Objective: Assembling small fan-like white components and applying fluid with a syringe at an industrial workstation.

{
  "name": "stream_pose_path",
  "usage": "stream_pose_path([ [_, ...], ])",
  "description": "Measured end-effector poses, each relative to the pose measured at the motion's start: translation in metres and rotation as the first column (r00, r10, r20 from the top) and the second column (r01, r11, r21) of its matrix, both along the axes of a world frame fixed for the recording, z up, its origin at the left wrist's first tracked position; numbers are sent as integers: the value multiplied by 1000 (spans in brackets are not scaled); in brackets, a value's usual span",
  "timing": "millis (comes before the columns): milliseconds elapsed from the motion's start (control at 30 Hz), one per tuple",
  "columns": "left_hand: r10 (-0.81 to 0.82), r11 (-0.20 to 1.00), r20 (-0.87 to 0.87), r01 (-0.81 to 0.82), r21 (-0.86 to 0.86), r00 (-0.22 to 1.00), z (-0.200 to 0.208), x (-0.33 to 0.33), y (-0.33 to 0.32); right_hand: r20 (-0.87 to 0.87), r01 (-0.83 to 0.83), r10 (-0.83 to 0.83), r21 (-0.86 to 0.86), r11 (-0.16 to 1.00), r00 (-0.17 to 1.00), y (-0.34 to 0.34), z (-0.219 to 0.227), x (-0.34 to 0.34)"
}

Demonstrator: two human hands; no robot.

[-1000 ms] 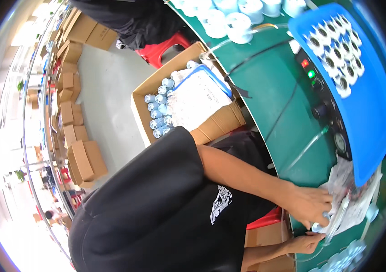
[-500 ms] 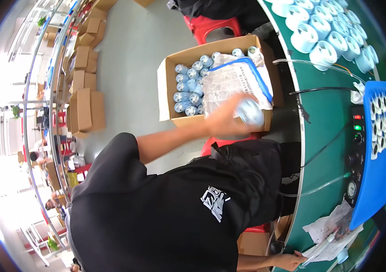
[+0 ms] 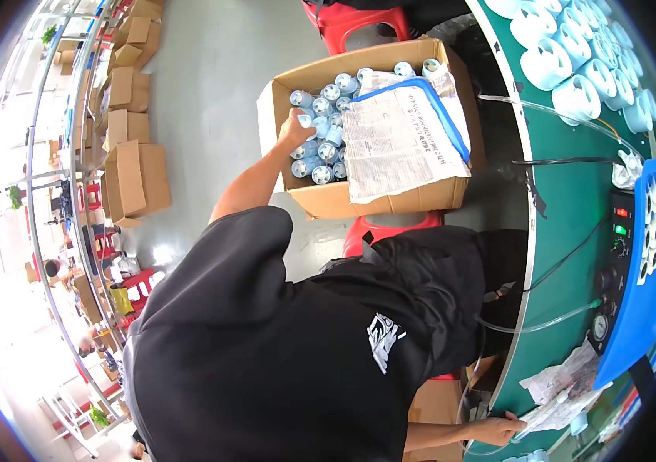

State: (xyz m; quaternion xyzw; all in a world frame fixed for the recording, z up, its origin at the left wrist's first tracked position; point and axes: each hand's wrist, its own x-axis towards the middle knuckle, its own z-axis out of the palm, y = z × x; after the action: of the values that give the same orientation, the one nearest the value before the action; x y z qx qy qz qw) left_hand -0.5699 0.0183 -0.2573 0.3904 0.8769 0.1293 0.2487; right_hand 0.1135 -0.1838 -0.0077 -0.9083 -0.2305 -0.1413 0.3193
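Observation:
My left hand (image 3: 295, 131) is inside the left part of a cardboard box (image 3: 316, 202), its fingers closed on a pale blue plastic cup (image 3: 319, 125). Around it stand several similar cups with white inner parts (image 3: 322, 175). At the lower right, over the green table, my right hand (image 3: 500, 429) pinches a slim, pale, syringe-like tool (image 3: 529, 421). That tool's tip lies over crumpled paper (image 3: 555, 393), and its exact form is too small to tell.
Newspaper (image 3: 389, 146) and a blue-edged tray (image 3: 447, 119) cover the box's right half. On the green table (image 3: 567, 200) are many light blue rings (image 3: 547, 65), a control box with a gauge (image 3: 601, 323), clear tubing (image 3: 543, 329) and a blue rack (image 3: 644, 308). Red stools (image 3: 370, 27) stand nearby.
My left hand has carried the blue cup leftward from above the newspaper into the box's left part. My right hand keeps its grip near the paper. The view has shifted slightly.

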Motion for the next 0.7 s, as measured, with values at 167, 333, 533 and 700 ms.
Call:
stream_pose_path([
  [167, -242, 954, 169, 266, -136, 955, -1, 60, -17, 21, -33, 34, -49, 998, 999, -6, -7, 5],
  [333, -534, 821, 207, 561, -106, 820, -57, 97, -36, 81, 3, 3, -65, 998, 997, -5, 0, -6],
  [533, -476, 749, 557, 646, -150, 681, -233, -72, -66, -118, -32, 38, 53, 998, 992, 17, -18, -5],
  [700, -987, 42, 134, 944, -328, 90, -192, -103, -91, 16, -156, 155, 44, 987, 988, -32, -6, 6],
])
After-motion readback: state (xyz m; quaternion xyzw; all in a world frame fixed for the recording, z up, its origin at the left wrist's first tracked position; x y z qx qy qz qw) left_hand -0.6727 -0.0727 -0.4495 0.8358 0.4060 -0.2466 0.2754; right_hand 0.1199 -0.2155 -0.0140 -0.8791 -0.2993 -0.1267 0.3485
